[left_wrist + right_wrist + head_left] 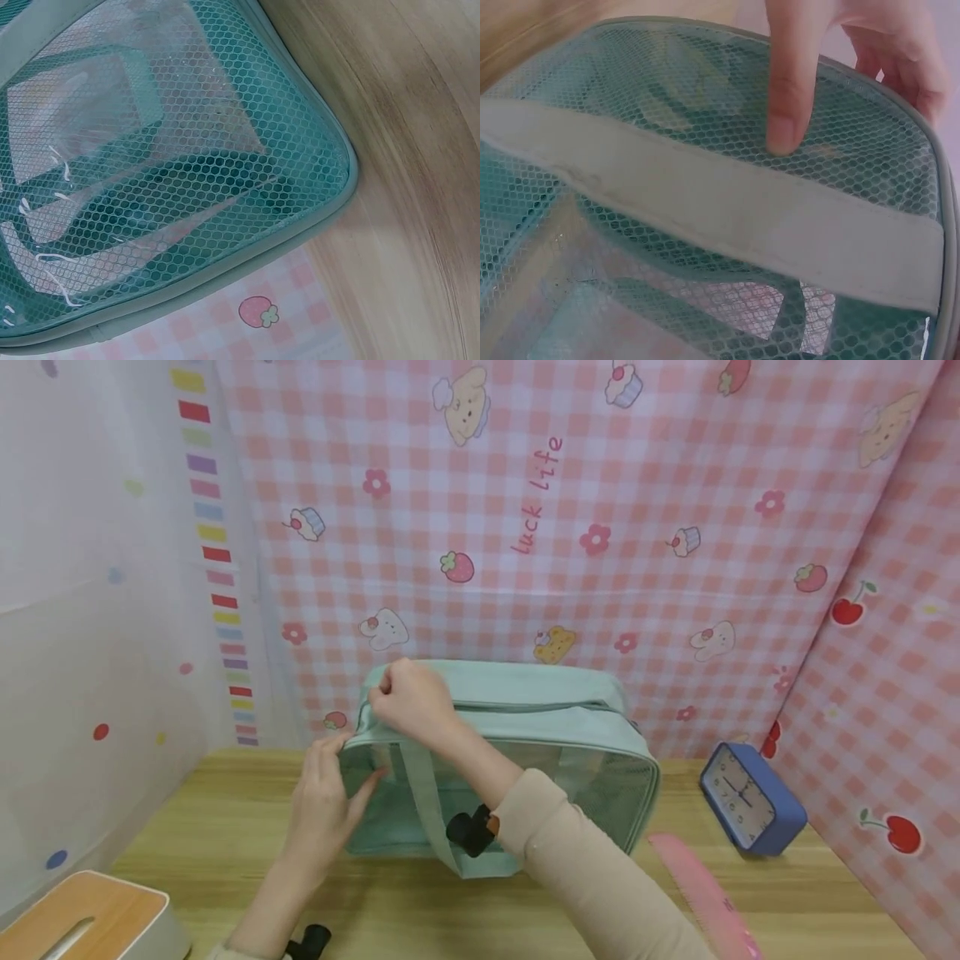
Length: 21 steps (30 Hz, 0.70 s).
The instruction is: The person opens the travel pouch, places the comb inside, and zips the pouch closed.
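A mint-green toiletry bag with clear mesh-patterned sides stands upright on the wooden table. My left hand grips its left upper corner, the thumb straight against the front mesh and the fingers over the side edge. Over the bag's top left, my right hand has its fingers curled at the left end of the zipper; they seem to pinch the zipper pull, which is hidden. A pale strap handle hangs down the front. Neither hand shows its fingers in the left wrist view.
Right of the bag stands a blue alarm clock, with a pink comb lying nearer the front. A tissue box with a wooden lid sits at the front left. Patterned cloth hangs right behind the bag.
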### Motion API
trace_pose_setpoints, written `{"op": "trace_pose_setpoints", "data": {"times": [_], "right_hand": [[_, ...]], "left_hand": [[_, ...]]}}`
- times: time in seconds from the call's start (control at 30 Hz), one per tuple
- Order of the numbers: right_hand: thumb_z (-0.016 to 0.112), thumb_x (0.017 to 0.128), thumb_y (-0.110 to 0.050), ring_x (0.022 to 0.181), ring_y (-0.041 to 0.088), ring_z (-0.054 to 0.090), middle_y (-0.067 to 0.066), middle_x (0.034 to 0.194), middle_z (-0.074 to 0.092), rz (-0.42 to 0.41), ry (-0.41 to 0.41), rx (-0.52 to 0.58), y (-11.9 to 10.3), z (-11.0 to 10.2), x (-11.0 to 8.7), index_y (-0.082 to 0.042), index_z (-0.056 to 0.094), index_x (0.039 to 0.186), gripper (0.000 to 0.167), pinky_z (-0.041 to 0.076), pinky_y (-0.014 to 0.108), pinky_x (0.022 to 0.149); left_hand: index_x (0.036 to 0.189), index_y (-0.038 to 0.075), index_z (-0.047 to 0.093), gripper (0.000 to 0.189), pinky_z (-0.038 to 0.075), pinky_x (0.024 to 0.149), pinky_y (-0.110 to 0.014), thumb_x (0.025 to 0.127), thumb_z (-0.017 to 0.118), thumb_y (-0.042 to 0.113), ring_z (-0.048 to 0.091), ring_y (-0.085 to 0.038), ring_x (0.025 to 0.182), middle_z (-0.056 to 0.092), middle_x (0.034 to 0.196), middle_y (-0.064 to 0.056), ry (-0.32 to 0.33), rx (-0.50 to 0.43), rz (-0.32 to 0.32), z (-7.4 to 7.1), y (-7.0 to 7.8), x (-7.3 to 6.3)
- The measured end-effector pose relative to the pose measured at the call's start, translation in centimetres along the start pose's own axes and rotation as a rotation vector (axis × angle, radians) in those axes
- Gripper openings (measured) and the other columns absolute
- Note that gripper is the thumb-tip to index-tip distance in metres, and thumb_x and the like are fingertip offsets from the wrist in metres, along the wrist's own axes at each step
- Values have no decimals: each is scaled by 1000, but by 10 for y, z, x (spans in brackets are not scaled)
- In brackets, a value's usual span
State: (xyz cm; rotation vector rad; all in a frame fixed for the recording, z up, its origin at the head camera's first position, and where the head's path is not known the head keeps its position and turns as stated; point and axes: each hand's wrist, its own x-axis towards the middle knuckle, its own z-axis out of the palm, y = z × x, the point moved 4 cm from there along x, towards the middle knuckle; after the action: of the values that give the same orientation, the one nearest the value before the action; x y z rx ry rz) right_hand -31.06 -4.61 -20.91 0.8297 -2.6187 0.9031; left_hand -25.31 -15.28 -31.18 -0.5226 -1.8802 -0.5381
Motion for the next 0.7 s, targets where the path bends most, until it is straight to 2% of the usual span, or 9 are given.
{"op": "trace_pose_setpoints", "data": {"times": [0.1, 0.17, 0.27, 0.37, 0.47, 0.57, 0.63, 0.7], "right_hand": [[54, 89, -15, 37, 5, 19, -5, 42, 23, -6, -33, -59, 1, 2, -1, -13, 32, 47, 47, 16, 14, 36], [55, 90, -21, 38, 4, 26, -5, 45, 33, -6, -76, -55, 6, 2, -3, -12, 46, 53, 39, 21, 14, 37], [55, 91, -32, 46, 4, 44, -2, 58, 55, 18, -116, 1, 19, -10, -10, -8, 66, 76, 29, 36, 15, 43], [55, 91, -35, 59, 9, 55, 4, 78, 67, 49, -70, 60, 40, -37, -25, -6, 69, 98, 33, 46, 20, 53], [55, 91, -32, 63, 14, 56, 9, 80, 67, 72, 21, 62, 69, -73, -49, -5, 68, 98, 31, 47, 24, 58], [54, 91, -30, 66, 15, 56, 11, 80, 67, 154, 99, 58, 108, -106, -82, -3, 67, 98, 30, 47, 26, 59], [54, 91, -30, 65, 14, 56, 11, 81, 67, 244, 134, 30, 138, -121, -109, -2, 67, 99, 32, 46, 25, 58], [54, 92, -31, 67, 13, 55, 12, 84, 66, 341, 142, 11, 169, -129, -139, 0, 65, 101, 34, 46, 25, 58]], "left_hand": [[109, -12, 44, 66, 48, 76, -35, 58, 83, 3, 52, -31, 91, 52, 101, -23, -11, 3, -6, 2, 1, -1], [108, -12, 45, 69, 48, 75, -35, 54, 85, -1, 52, -31, 91, 52, 100, -23, -15, 6, -14, 3, 1, -2], [107, -13, 45, 68, 49, 75, -36, 53, 85, 0, 52, -31, 91, 52, 99, -23, -19, 10, -24, 5, 1, -4], [107, -14, 46, 67, 50, 76, -38, 54, 84, 0, 53, -32, 92, 52, 100, -24, -17, 3, -24, 7, 1, -5], [107, -14, 47, 64, 51, 73, -41, 58, 84, 4, 53, -33, 92, 53, 99, -24, -27, -11, -25, 4, -2, -4], [108, -11, 48, 58, 50, 73, -41, 68, 80, 17, 54, -32, 91, 53, 100, -22, -69, -36, -43, -4, -6, 3], [108, -8, 51, 52, 49, 74, -41, 74, 76, 22, 54, -30, 91, 54, 101, -20, -118, -74, -79, -12, -5, 14], [105, -6, 54, 40, 50, 75, -41, 79, 71, 20, 55, -29, 91, 56, 100, -17, -199, -122, -111, -18, -1, 32]]}}
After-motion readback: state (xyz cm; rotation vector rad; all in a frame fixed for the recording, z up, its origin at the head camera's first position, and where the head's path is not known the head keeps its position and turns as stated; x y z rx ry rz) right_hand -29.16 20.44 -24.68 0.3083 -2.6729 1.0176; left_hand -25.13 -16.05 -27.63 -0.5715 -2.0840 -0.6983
